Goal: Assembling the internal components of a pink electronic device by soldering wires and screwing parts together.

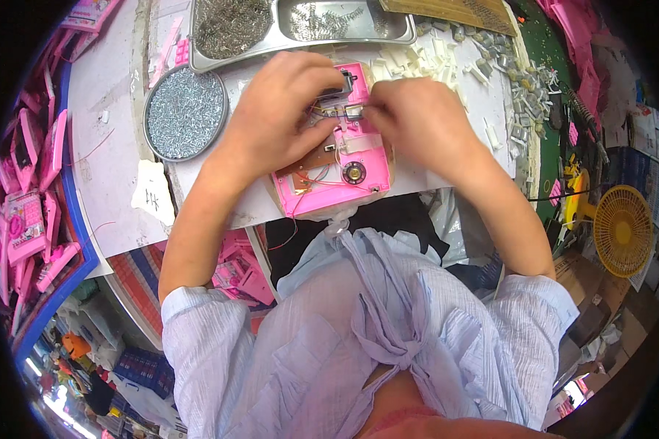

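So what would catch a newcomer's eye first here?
Probably the bright pink open casing, with the left hand and right hand at its upper part. To its left sits a round dish full of small silvery pieces, and at the far right is a yellow fan.

A person's 2 bare forearms (205, 201) angle inward toward each other. The left hand (282, 106) arches palm down, thumb spread from its bent fingers; the right hand (421, 121), near it, curls inward, its fingertips mostly hidden.
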The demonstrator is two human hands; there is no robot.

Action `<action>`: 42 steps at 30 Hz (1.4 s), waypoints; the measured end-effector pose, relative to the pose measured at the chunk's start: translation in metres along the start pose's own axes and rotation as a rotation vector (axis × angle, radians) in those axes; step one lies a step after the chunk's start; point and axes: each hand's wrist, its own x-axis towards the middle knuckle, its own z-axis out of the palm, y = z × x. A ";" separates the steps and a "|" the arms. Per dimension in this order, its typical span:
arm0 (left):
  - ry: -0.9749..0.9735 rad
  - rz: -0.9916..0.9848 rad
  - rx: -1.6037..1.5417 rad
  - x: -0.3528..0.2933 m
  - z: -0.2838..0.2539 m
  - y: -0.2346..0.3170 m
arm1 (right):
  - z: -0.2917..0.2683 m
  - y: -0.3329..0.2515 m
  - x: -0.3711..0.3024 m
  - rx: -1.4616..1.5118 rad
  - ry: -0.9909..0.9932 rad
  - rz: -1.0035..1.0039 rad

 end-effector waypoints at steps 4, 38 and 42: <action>0.063 -0.091 -0.045 -0.014 -0.019 -0.008 | 0.001 0.018 0.006 0.337 -0.113 0.147; -0.245 -0.363 0.245 0.049 0.008 0.031 | -0.175 0.390 0.045 -0.369 0.294 0.814; -0.261 -0.368 0.241 0.047 0.010 0.028 | -0.157 0.488 0.073 -0.555 0.490 1.023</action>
